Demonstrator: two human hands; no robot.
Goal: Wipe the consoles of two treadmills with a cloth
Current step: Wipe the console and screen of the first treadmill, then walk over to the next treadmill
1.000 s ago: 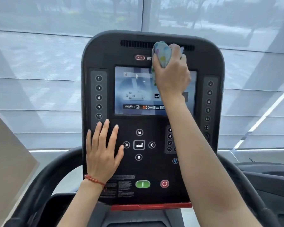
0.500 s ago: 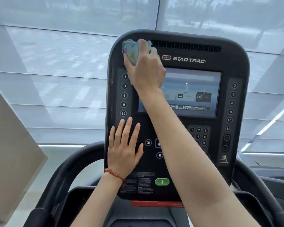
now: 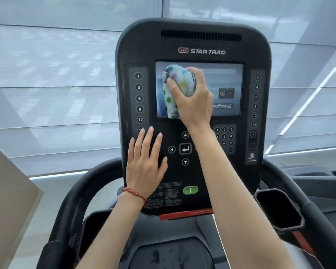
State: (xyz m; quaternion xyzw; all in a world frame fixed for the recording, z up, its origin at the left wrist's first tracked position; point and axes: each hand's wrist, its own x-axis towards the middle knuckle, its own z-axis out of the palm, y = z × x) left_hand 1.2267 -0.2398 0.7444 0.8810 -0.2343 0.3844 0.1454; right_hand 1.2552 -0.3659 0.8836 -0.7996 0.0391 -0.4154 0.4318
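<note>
A black Star Trac treadmill console (image 3: 194, 43) stands upright in front of me, with a lit screen (image 3: 227, 78) in its middle and number keys down both sides. My right hand (image 3: 194, 100) grips a bunched white cloth with coloured dots (image 3: 179, 80) and presses it against the left half of the screen. My left hand (image 3: 145, 162) lies flat with fingers spread on the console's lower left, beside the arrow keys. A red bead bracelet sits on that wrist.
Curved black handrails (image 3: 72, 193) run down both sides of the console. A cup holder (image 3: 279, 210) sits at the lower right. Part of a second machine (image 3: 318, 179) shows at the right edge. A shaded window (image 3: 52, 84) fills the background, and a beige panel (image 3: 6, 200) stands at left.
My right hand has carried the cloth from the console's top edge leftward, then down onto the left half of the screen. My left hand has stayed flat on the lower left.
</note>
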